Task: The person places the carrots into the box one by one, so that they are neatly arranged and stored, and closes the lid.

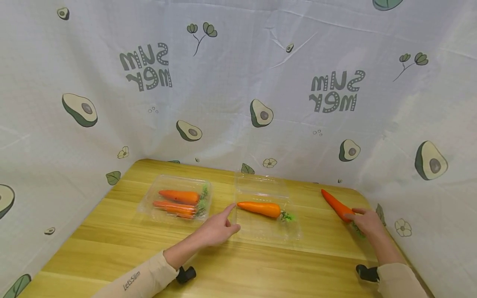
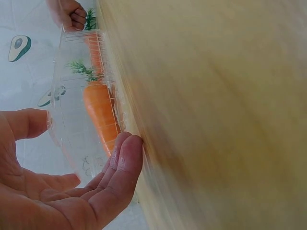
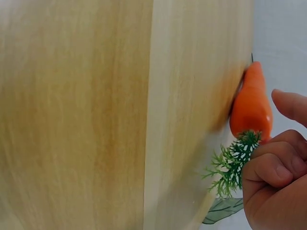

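Observation:
In the head view my left hand point(image 1: 218, 229) is at the left edge of an open clear plastic clamshell box point(image 1: 257, 231). Its index finger reaches the edge beside the tip of an orange carrot point(image 1: 258, 208) lying inside. The left wrist view shows the left thumb and fingers spread apart, fingertips close over the table. My right hand point(image 1: 367, 223) is over the thick, leafy end of another carrot point(image 1: 333, 203) lying on the table. In the right wrist view, one finger stands just off this carrot point(image 3: 252, 108), while the other fingers curl loosely beside its green top point(image 3: 230, 165).
A second clear box point(image 1: 175, 180) with several carrots point(image 1: 180, 195) stands at the left of the wooden table point(image 1: 261, 269). The box's open lid point(image 1: 261, 185) leans toward the back. White curtains point(image 1: 223, 82) with avocado prints hang along the back and sides.

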